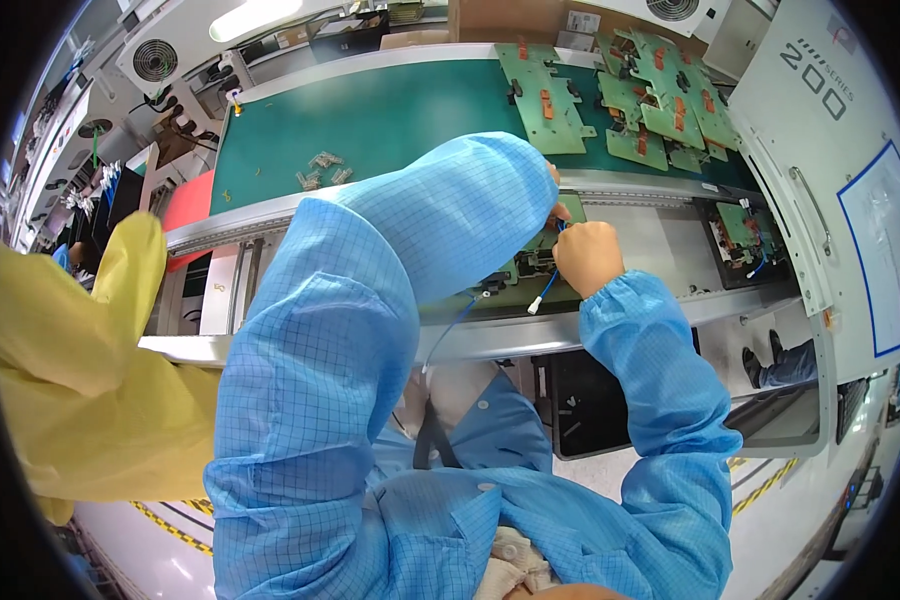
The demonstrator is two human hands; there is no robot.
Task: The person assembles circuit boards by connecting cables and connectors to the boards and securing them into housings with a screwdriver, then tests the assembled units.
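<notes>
The right hand (587,257) is clenched around a thin blue wire (547,288) over the green circuit board (530,265) on the rail at two o'clock. The left hand (555,208) is mostly hidden behind its sleeve — its grip can't be told. Best to pinch the wire near its white end and guide it gently, board steadied.

Bright, even indoor light from a ceiling tube lamp (255,17), soft shadows, sharp centre, fisheye-bent edges, black rounded corners.
</notes>
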